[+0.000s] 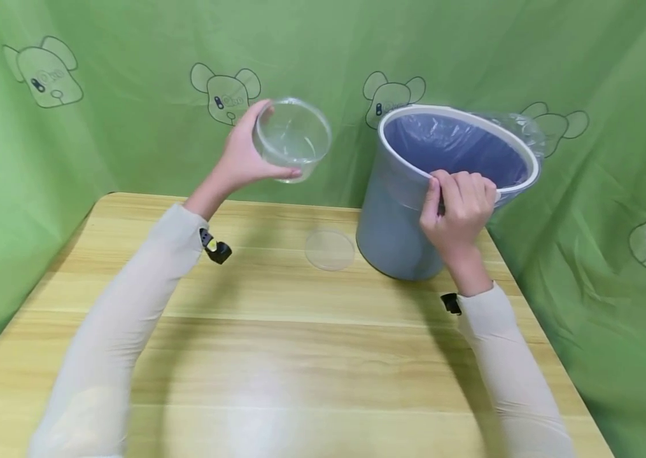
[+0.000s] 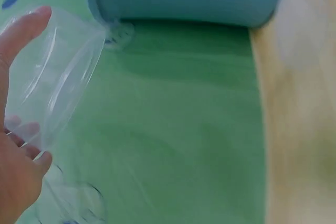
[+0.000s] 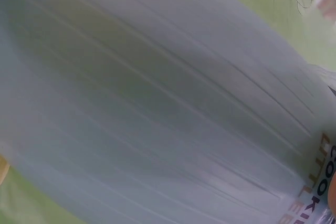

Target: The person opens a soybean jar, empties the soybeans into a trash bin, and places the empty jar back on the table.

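My left hand (image 1: 240,158) grips a clear round plastic tub (image 1: 294,137), raised above the back of the table, with thumb and fingers around its side. In the left wrist view, the tub (image 2: 58,72) is see-through and shows nothing inside. At the right, my right hand (image 1: 461,210) holds the front rim of a blue-grey trash can (image 1: 394,216), fingers hooked over its white ring. A clear plastic bag (image 1: 440,127) lines the can and hangs out over the back. The can's ribbed side (image 3: 157,98) fills most of the right wrist view.
On the wooden table (image 1: 300,356), a clear round lid (image 1: 330,249) lies flat just left of the can's base. Green cloth (image 1: 145,127) with printed bear heads hangs behind and along both sides of the table.
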